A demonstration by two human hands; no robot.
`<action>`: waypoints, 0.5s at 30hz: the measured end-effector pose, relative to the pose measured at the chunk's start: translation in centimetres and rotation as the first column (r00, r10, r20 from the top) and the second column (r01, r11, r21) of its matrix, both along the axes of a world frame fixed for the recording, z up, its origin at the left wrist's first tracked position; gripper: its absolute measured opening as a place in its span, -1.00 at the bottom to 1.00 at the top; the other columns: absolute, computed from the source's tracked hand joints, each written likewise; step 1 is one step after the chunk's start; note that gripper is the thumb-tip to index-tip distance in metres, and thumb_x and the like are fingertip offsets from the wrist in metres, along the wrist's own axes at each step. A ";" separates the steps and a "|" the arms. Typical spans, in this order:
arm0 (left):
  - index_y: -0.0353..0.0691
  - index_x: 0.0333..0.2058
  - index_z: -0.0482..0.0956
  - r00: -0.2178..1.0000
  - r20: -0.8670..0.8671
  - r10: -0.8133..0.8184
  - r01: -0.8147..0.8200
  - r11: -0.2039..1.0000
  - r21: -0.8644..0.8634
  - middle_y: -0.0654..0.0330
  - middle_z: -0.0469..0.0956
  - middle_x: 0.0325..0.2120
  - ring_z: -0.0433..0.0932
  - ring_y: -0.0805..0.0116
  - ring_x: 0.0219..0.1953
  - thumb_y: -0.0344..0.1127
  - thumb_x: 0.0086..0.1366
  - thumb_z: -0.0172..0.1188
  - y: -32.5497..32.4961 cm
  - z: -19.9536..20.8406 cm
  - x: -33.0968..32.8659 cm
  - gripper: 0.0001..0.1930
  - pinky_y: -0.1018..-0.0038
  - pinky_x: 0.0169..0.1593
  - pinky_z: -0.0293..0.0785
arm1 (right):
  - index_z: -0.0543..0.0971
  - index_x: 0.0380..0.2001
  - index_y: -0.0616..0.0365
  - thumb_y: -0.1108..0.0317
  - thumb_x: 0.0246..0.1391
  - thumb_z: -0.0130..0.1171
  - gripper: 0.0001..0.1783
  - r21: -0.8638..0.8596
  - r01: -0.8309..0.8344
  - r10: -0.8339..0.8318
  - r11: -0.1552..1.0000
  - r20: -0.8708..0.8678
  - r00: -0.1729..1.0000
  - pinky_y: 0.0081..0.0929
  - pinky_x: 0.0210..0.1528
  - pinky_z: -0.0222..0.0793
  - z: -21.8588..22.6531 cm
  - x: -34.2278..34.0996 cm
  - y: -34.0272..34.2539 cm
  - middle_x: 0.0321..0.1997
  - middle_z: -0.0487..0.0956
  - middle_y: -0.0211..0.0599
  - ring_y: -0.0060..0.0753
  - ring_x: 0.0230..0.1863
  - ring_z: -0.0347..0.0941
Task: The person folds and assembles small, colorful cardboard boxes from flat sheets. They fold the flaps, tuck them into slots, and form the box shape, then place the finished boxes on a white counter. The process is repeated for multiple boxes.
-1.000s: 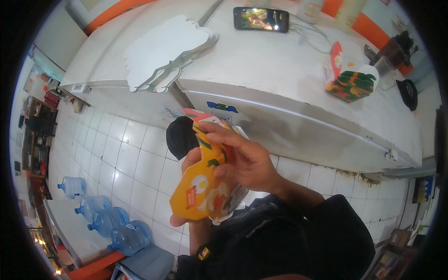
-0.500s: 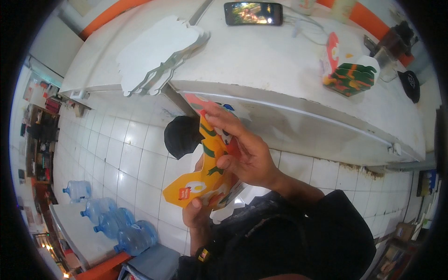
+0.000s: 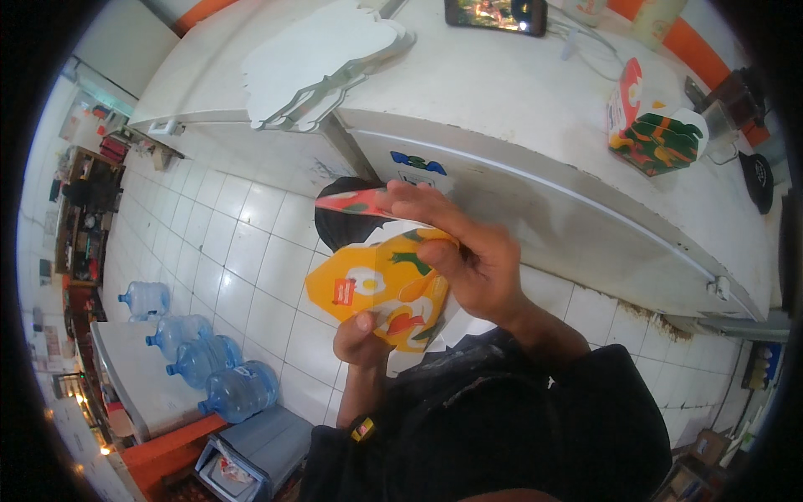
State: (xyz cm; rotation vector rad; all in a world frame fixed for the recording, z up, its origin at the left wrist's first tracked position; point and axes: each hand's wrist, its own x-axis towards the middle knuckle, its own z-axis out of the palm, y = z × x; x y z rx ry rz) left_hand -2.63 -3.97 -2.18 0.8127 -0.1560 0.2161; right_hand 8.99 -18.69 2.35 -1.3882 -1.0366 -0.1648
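A yellow, red and white printed cardboard food box (image 3: 381, 280), partly folded, is held in front of my body. My left hand (image 3: 360, 339) grips its lower left edge, the thumb lying on the yellow face and the other fingers hidden behind. My right hand (image 3: 473, 259) is closed round the right side, thumb on the yellow panel and fingers along the red flap at the far side. On the counter's right part stands a folded box (image 3: 657, 142) with a green patterned side and a raised red flap. A stack of flat white die-cut cardboard blanks (image 3: 322, 63) lies farther left.
The white counter (image 3: 502, 92) runs across the far side, with a phone (image 3: 498, 15) and a cable on it. A black round object (image 3: 347, 238) is behind the held box. Several blue water jugs (image 3: 238, 391) stand at left, near a grey bin (image 3: 263, 452).
The box has turned, so its yellow face now shows more fully and its red flap points left. Both hands stay on it. My view has shifted, moving the counter up and right.
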 end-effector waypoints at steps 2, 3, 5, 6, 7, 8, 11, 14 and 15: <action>-0.30 0.15 0.35 0.997 -0.080 0.004 0.000 0.998 0.055 0.07 0.48 0.02 0.53 0.17 0.04 0.04 0.16 0.28 0.1 0.5 0.0 -0.30 0.33 0.11 0.50 | 0.53 0.07 0.25 0.31 0.28 0.08 -0.64 0.036 -0.027 0.030 0.999 -0.086 0.996 -0.19 0.36 0.17 -0.1 -0.1 -0.1 0.10 0.58 -0.10 -0.13 0.24 0.42; -0.30 0.14 0.35 0.989 -0.141 0.052 -0.040 0.996 0.083 0.06 0.49 0.01 0.54 0.17 0.04 0.04 0.18 0.26 0.0 1.2 0.2 -0.32 0.34 0.10 0.51 | 0.54 0.05 0.23 0.35 0.28 0.08 -0.67 0.055 -0.040 0.047 0.998 -0.129 0.991 -0.18 0.38 0.13 -0.1 -0.1 -0.1 0.07 0.60 -0.15 -0.16 0.23 0.44; -0.33 0.10 0.39 0.988 -0.115 0.100 -0.087 0.990 0.112 0.05 0.52 -0.01 0.55 0.19 0.03 -0.03 0.26 0.21 -0.2 2.5 0.9 -0.42 0.35 0.08 0.53 | 0.55 0.05 0.24 0.43 0.28 0.03 -0.69 0.128 -0.048 0.082 0.991 -0.271 0.959 -0.21 0.35 0.20 0.2 -0.4 -0.3 0.05 0.61 -0.15 -0.16 0.19 0.47; -0.34 0.08 0.41 0.988 -0.121 0.096 -0.081 0.989 0.125 0.04 0.53 -0.02 0.56 0.20 0.01 -0.08 0.26 0.21 -0.2 2.9 1.0 -0.47 0.37 0.08 0.53 | 0.55 0.05 0.24 0.47 0.29 0.01 -0.70 0.164 -0.049 0.103 0.985 -0.340 0.935 -0.22 0.33 0.24 0.3 -0.4 -0.3 0.04 0.62 -0.15 -0.16 0.17 0.49; -0.36 0.06 0.42 0.987 -0.128 0.093 -0.075 0.988 0.138 0.03 0.54 -0.02 0.58 0.22 0.00 -0.13 0.27 0.20 -0.1 3.4 0.9 -0.51 0.38 0.07 0.53 | 0.55 0.05 0.23 0.48 0.28 0.01 -0.69 0.160 -0.048 0.102 0.986 -0.347 0.932 -0.23 0.32 0.25 0.3 -0.3 -0.4 0.05 0.61 -0.14 -0.14 0.19 0.47; -0.37 0.04 0.44 0.987 -0.135 0.090 -0.069 0.986 0.150 0.02 0.54 -0.03 0.59 0.23 -0.02 -0.19 0.28 0.20 -0.1 3.9 0.8 -0.55 0.40 0.07 0.53 | 0.55 0.05 0.22 0.49 0.27 0.01 -0.69 0.156 -0.048 0.101 0.987 -0.353 0.930 -0.23 0.31 0.26 0.3 0.0 -0.6 0.05 0.61 -0.13 -0.12 0.20 0.46; -0.39 0.01 0.47 0.970 -0.197 0.145 -0.104 0.973 0.207 0.01 0.57 -0.06 0.61 0.26 -0.06 -0.23 0.30 0.19 -0.1 4.8 0.9 -0.60 0.43 0.05 0.54 | 0.57 0.02 0.25 0.42 0.28 0.05 -0.71 0.082 0.008 0.001 0.997 -0.098 0.995 -0.26 0.24 0.35 -0.4 1.6 -1.1 0.12 0.55 -0.01 -0.03 0.22 0.43; -0.39 -0.04 0.51 0.934 -0.234 0.269 -0.205 0.943 0.263 0.03 0.61 -0.14 0.65 0.28 -0.15 -0.21 0.30 0.21 -0.5 5.5 1.1 -0.61 0.46 -0.01 0.57 | 0.60 -0.01 0.22 0.44 0.19 0.15 -0.70 0.014 0.053 -0.055 0.998 0.180 0.982 -0.23 0.28 0.31 -0.2 2.3 -0.8 0.16 0.53 -0.04 -0.02 0.27 0.38; -0.39 -0.06 0.52 0.919 -0.238 0.314 -0.245 0.928 0.280 0.04 0.62 -0.18 0.66 0.29 -0.19 -0.20 0.29 0.22 -0.6 5.6 1.1 -0.62 0.46 -0.04 0.58 | 0.61 -0.01 0.19 0.47 0.14 0.20 -0.68 -0.005 0.063 -0.059 0.998 0.250 0.967 -0.21 0.31 0.27 0.1 2.4 -0.7 0.16 0.53 -0.08 -0.03 0.29 0.35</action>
